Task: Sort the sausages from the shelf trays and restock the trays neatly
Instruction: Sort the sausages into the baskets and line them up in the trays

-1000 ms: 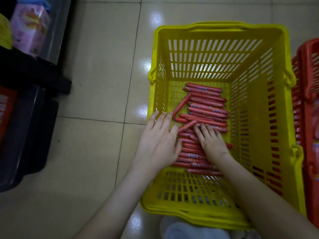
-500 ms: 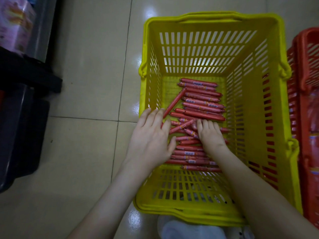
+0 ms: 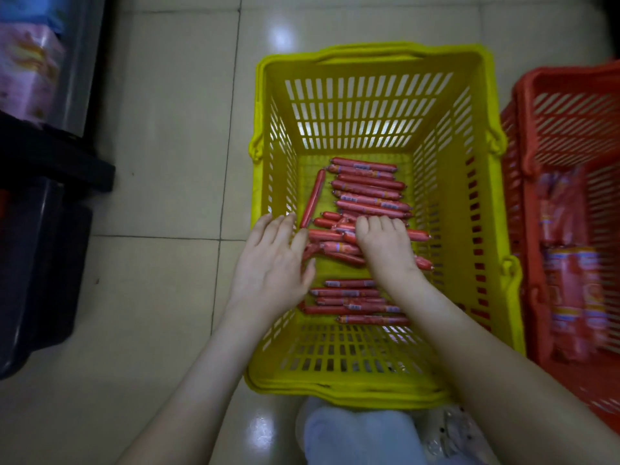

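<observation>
1. The right grip (image 3: 385,246) lay flat on the sausages (image 3: 369,196) half a second ago. Now its fingers curl down and clamp a loose bunch in the middle of the yellow basket (image 3: 369,70).
2. A bare strip of basket floor has opened between that bunch and the row by the near wall. Earlier the sausages ran unbroken there.
3. The left grip (image 3: 271,263) stays apart, fingers straight and close together, reaching in over the basket's left wall. Its fingertips touch the left ends of the bunch.
4. The view has drawn back, so more of the red basket (image 3: 570,80) shows, just beside the yellow basket's right wall.
5. Two baskets stand on the tiled floor (image 3: 167,162), one yellow and one red, and two grips are in the yellow one.
6. In the yellow basket about seven sausages lie parallel by the far wall, one lies slanted along the left wall, and five lie parallel by the near wall. The jumbled ones under the right grip overlap too much to count.
7. The red basket holds red-wrapped packs, too blurred to count.
8. The far row lies just beyond the right fingertips, and the near row lies under the right wrist, between the two arms. The slanted sausage's near end is just beside the left fingertips.
</observation>
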{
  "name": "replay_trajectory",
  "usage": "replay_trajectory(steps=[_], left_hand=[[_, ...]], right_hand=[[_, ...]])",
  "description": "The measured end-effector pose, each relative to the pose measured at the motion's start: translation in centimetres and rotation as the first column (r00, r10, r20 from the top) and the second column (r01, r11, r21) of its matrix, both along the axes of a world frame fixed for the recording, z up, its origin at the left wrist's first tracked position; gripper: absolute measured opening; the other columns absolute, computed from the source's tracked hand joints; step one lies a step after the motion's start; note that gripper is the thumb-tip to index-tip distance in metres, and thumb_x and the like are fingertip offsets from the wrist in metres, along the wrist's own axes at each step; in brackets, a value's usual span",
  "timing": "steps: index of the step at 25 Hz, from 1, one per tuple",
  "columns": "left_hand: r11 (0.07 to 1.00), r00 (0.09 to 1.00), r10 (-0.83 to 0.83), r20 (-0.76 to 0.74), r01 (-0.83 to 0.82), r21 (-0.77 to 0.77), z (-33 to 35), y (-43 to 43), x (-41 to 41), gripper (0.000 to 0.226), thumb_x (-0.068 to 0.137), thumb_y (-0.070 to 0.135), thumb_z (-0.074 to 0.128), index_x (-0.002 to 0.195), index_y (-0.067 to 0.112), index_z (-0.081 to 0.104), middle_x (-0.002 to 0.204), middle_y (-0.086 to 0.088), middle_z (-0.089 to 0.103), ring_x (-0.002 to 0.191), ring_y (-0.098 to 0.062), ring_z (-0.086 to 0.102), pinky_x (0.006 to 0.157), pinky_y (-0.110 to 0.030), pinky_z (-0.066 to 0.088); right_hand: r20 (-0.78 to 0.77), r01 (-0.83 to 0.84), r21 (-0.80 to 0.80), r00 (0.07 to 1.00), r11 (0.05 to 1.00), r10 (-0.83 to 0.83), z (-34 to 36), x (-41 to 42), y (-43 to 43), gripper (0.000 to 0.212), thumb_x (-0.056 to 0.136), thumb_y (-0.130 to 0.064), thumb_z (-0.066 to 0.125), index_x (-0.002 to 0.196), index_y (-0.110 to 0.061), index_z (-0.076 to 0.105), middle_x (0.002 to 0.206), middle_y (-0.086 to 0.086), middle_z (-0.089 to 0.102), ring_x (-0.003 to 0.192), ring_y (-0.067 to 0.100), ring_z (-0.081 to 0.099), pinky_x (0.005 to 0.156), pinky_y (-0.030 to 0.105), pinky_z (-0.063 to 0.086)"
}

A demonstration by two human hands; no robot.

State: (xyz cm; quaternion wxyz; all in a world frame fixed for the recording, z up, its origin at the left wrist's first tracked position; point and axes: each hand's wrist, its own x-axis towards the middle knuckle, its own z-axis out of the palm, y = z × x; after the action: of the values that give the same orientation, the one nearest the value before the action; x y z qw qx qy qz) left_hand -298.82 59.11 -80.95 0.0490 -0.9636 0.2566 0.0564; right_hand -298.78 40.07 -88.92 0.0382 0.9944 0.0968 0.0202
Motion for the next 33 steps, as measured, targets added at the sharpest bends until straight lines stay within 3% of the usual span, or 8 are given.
replay_trajectory(steps=[4,9,13,16,18,24,29,33], left_hand=[[0.938,0.995,0.057,-0.087,-0.083,-0.336,3.0,-0.7,-1.1,0.042,0.085,0.029,0.044,0.115,0.007,0.064,0.121,-0.017,0.062,0.111,-0.036,0.059,0.1,-0.04,0.041],[0.563,0.881,0.117,-0.458,-0.439,-0.701,17.1,-4.8,-4.0,0.035,0.099,0.028,0.047,0.133,0.023,0.055,0.129,0.0,0.06,0.12,-0.016,0.053,0.093,-0.019,0.036],[0.477,0.817,-0.176,-0.549,-0.417,-0.774,28.1,-6.1,-10.4,0.04,0.099,0.032,0.048,0.136,0.044,0.044,0.117,0.013,0.059,0.105,0.003,0.053,0.078,0.001,0.036],[0.376,0.661,-0.46,-0.593,-0.46,-0.804,31.9,-6.5,-16.1,0.057,0.094,0.034,0.057,0.132,0.06,0.023,0.119,0.005,0.059,0.104,0.001,0.058,0.09,-0.016,0.043],[0.405,0.643,-0.497,-0.584,-0.423,-0.811,33.1,-6.7,-19.7,0.073,0.086,0.045,0.061,0.135,0.064,0.012,0.128,0.006,0.056,0.11,-0.005,0.059,0.095,-0.029,0.048],[0.405,0.741,-0.476,-0.473,-0.293,-0.866,35.4,-6.6,-26.9,0.081,0.095,0.025,0.056,0.15,0.033,-0.003,0.134,0.014,0.043,0.12,-0.002,0.048,0.091,-0.007,0.037],[0.303,0.643,-0.58,-0.5,-0.4,-0.865,35.2,-6.9,-29.8,0.055,0.09,0.058,0.041,0.138,0.057,0.015,0.14,0.009,0.047,0.123,-0.015,0.053,0.102,-0.047,0.045],[0.172,0.662,-0.571,-0.485,-0.481,-0.86,35.2,-7.4,-31.3,0.028,0.089,0.052,0.044,0.113,0.067,0.044,0.129,0.008,0.058,0.118,-0.015,0.058,0.097,-0.054,0.047]], right_hand=[[0.05,0.156,0.154,0.985,0.976,-0.165,10.5,-1.1,-1.4,0.041,0.044,-0.002,0.076,0.081,-0.005,0.056,0.066,0.013,0.06,0.06,0.033,0.06,0.052,0.033,0.046],[0.082,0.244,0.375,0.952,0.894,-0.295,26.1,-6.7,-4.4,0.035,0.063,-0.009,0.076,0.089,-0.006,0.052,0.081,0.016,0.062,0.076,0.039,0.061,0.061,0.042,0.048],[-0.243,0.381,0.879,0.875,0.287,-0.418,37.4,-13.9,-2.7,0.029,0.076,-0.004,0.072,0.099,-0.017,0.059,0.08,0.002,0.065,0.066,0.013,0.06,0.054,0.029,0.043],[-0.34,0.271,0.93,0.892,-0.25,-0.299,42.9,-19.6,-0.1,0.016,0.079,0.001,0.067,0.093,-0.006,0.063,0.077,0.017,0.061,0.067,0.028,0.059,0.052,0.032,0.049],[-0.326,0.189,0.888,0.903,-0.42,-0.282,44.7,-23.1,1.0,0.01,0.084,0.003,0.06,0.087,-0.006,0.063,0.073,0.013,0.063,0.067,0.025,0.063,0.057,0.03,0.054],[-0.233,0.029,0.871,0.903,-0.49,-0.361,46.4,-30.4,2.4,0.017,0.092,0.001,0.049,0.102,-0.002,0.063,0.084,0.011,0.072,0.075,0.019,0.069,0.068,0.026,0.057],[-0.216,-0.021,0.872,0.88,-0.489,-0.423,46.9,-34.9,2.2,0.023,0.091,0.004,0.049,0.111,0.005,0.06,0.088,0.015,0.07,0.078,0.024,0.068,0.071,0.029,0.058],[-0.216,-0.044,0.871,0.86,-0.49,-0.462,46.7,-36.7,1.9,0.027,0.088,0.005,0.054,0.115,0.007,0.058,0.099,0.021,0.069,0.088,0.031,0.068,0.078,0.037,0.057]])
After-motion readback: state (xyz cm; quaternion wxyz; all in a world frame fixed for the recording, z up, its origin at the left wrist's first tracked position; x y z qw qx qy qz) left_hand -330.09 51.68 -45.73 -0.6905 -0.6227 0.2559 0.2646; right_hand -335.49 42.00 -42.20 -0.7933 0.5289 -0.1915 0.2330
